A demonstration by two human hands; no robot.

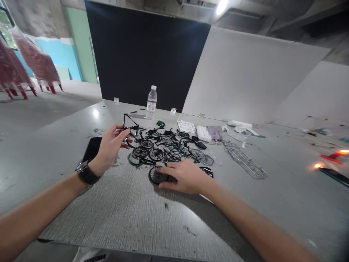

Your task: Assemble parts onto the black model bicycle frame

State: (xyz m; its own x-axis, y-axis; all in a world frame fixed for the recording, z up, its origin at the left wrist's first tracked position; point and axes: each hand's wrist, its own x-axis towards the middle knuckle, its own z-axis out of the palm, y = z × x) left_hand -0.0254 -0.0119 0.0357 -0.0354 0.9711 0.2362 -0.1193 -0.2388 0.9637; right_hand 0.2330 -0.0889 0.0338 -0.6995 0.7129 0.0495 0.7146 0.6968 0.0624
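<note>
My left hand (111, 143) is closed, thumb and fingers around a small black model bicycle frame (131, 122) raised at the left of the parts pile. Fingers partly hide the frame's lower end. Over the table's near side, my right hand (187, 176) reaches with fingers apart. Its index finger lies across the spokes of a black model wheel (156, 176), and the thumb is by the rim. Behind it are more spoked wheels (156, 154), a green curved part (133, 160) and several thin black and green bicycle parts (174, 147).
A water bottle (151, 103) stands behind the pile. Printed sheets (186, 126) and a white packet (202, 133) lie behind right, with a grey parts sprue (244, 160) farther right. A black phone-like slab (92, 147) sits beneath my left forearm. Black (147, 54) and white panels (245, 72) border the table.
</note>
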